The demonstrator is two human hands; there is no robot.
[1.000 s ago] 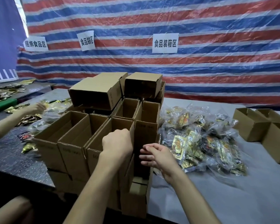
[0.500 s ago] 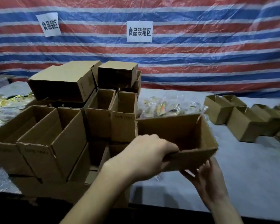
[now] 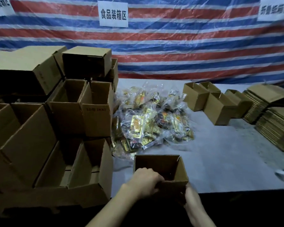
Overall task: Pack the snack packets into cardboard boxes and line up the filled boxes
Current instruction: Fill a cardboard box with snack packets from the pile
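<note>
An open, empty cardboard box (image 3: 164, 167) stands upright at the table's near edge. My left hand (image 3: 144, 181) grips its near rim, fingers curled over the edge. My right hand (image 3: 193, 202) holds the box's near right corner from below and the side. Just behind the box lies a heap of snack packets (image 3: 152, 122), gold and dark sachets in clear plastic bags, spread over the middle of the table.
A stack of open cardboard boxes (image 3: 59, 122) fills the left side. Several open boxes (image 3: 218, 105) stand at the back right, next to piles of flat cardboard (image 3: 275, 122). The grey table (image 3: 228, 154) ends at a striped tarp wall with paper signs (image 3: 113, 13).
The box taken from the left stack has come down and toward me, from mid-air onto the table's near edge. It no longer hides the packets, and my view has swung right.
</note>
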